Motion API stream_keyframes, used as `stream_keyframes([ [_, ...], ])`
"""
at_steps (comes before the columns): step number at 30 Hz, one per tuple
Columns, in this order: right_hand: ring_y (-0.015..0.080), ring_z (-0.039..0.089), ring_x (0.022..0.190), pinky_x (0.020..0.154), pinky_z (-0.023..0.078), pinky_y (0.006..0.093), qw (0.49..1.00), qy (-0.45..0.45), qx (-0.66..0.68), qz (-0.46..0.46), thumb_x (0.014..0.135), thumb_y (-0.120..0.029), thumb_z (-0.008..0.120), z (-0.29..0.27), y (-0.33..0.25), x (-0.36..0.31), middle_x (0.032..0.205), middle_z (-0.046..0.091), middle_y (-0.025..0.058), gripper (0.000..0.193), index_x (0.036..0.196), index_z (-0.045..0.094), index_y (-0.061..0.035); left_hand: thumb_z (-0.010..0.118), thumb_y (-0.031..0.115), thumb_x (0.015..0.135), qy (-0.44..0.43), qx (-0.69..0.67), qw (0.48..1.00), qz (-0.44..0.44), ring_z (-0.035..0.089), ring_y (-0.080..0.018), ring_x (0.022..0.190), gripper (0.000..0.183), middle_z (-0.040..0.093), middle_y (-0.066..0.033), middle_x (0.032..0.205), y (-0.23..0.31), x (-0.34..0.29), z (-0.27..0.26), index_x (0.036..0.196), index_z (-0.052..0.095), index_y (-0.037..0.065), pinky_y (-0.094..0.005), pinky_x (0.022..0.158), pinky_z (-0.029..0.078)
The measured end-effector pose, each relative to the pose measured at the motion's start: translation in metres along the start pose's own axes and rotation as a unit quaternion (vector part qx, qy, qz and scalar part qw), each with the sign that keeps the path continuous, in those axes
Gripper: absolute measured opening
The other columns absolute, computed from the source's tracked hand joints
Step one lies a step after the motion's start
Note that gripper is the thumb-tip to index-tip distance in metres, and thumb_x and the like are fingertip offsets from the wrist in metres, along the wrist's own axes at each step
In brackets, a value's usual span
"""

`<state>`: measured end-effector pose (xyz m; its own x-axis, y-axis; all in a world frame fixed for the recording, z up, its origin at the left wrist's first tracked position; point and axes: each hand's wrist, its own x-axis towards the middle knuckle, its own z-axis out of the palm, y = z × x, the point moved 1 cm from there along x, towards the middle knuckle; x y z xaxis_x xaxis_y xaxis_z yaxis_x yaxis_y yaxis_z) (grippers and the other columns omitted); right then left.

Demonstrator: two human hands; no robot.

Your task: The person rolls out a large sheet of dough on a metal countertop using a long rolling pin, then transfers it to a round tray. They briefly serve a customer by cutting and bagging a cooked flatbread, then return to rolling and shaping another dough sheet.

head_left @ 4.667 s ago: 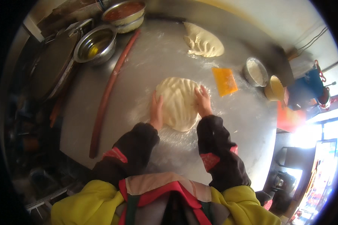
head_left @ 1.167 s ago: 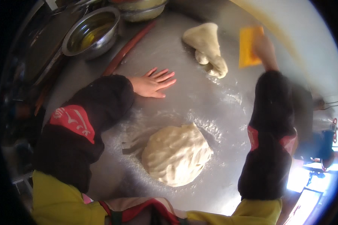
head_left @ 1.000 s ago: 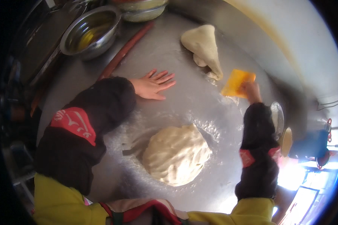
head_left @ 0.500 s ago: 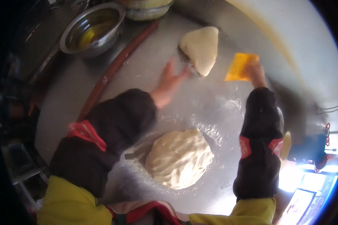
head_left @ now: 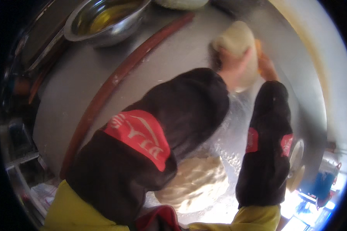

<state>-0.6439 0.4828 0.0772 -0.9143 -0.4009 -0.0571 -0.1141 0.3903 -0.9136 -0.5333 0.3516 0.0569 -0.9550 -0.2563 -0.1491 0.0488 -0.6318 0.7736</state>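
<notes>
At the far end of the steel worktop [head_left: 77, 81], my left hand [head_left: 235, 68] is wrapped over the near side of a smaller piece of pale dough [head_left: 239, 34], its fingers blurred by motion. Against the right side of that dough is my right hand [head_left: 267, 68]. It is closed on an orange dough scraper [head_left: 258, 47], which is now mostly hidden behind the dough and fingers. Close to my body lies a large, lumpy mound of dough [head_left: 200, 183] on scattered flour, partly covered by my left sleeve.
A long reddish-brown rolling pin [head_left: 117, 77] lies slantwise left of my left arm. Beyond it stands a metal bowl [head_left: 121, 32] with yellow liquid. Part of another container [head_left: 181, 3] shows at the top edge. A pale wall [head_left: 297, 42] borders the worktop on the right.
My left hand has moved right and away from me onto the smaller dough. My right hand has brought the scraper in against its right side. The view has shifted too.
</notes>
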Motion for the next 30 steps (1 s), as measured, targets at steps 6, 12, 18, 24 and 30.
stream_keyframes([
  [6,0.0203,0.060,0.083,0.081,0.046,0.0315,0.981,0.017,-0.167,-0.101,0.077,-0.015,0.062,0.016,-0.059,-0.065,0.093,0.062,0.0078,0.035,0.107,0.054,0.0012,0.068,0.016,0.081,-0.127,-0.031,0.991,-0.039,0.059,-0.0204,0.099,0.045,0.059,-0.0081,0.109,0.058,-0.010,-0.049,0.120,0.048,0.005,-0.0386,0.082,0.051],
  [12,0.0213,0.060,0.081,0.080,0.047,0.0315,0.968,-0.076,-0.241,-0.006,0.080,-0.015,0.061,-0.077,-0.101,-0.150,0.088,0.062,0.0085,0.031,0.107,0.057,-0.0004,0.072,0.032,0.076,-0.171,0.240,0.955,0.027,0.061,-0.0224,0.096,0.059,0.063,-0.0119,0.099,0.095,-0.015,0.016,0.117,0.049,-0.002,-0.0391,0.080,0.050],
  [18,0.0353,0.059,0.086,0.077,0.047,0.0397,0.878,0.053,-0.471,0.070,0.077,-0.019,0.063,-0.165,-0.048,-0.225,0.092,0.062,0.0207,0.028,0.097,0.056,-0.0004,0.047,0.061,0.082,-0.081,0.781,0.584,0.204,0.041,-0.0320,0.116,0.076,0.044,-0.0169,0.127,-0.003,-0.003,0.025,0.127,0.040,0.000,-0.0564,0.092,0.031],
  [24,0.0359,0.062,0.074,0.061,0.049,0.0444,0.806,0.113,-0.565,0.136,0.079,-0.007,0.050,-0.087,0.013,-0.278,0.077,0.064,0.0170,0.021,0.099,0.049,-0.0082,0.043,0.063,0.082,-0.086,0.845,0.459,0.261,0.045,-0.0287,0.112,0.074,0.048,-0.0119,0.122,0.015,-0.019,0.046,0.121,0.048,0.000,-0.0508,0.094,0.029],
  [30,0.0352,0.061,0.072,0.061,0.047,0.0455,0.879,-0.060,-0.472,-0.018,0.079,-0.008,0.048,0.006,-0.060,-0.342,0.073,0.061,0.0156,0.014,0.093,0.051,-0.0099,0.045,0.036,0.092,-0.146,0.573,0.780,0.203,0.055,-0.0244,0.093,0.041,0.056,-0.0140,0.099,0.111,-0.073,-0.048,0.101,0.055,-0.003,-0.0339,0.080,0.042],
])
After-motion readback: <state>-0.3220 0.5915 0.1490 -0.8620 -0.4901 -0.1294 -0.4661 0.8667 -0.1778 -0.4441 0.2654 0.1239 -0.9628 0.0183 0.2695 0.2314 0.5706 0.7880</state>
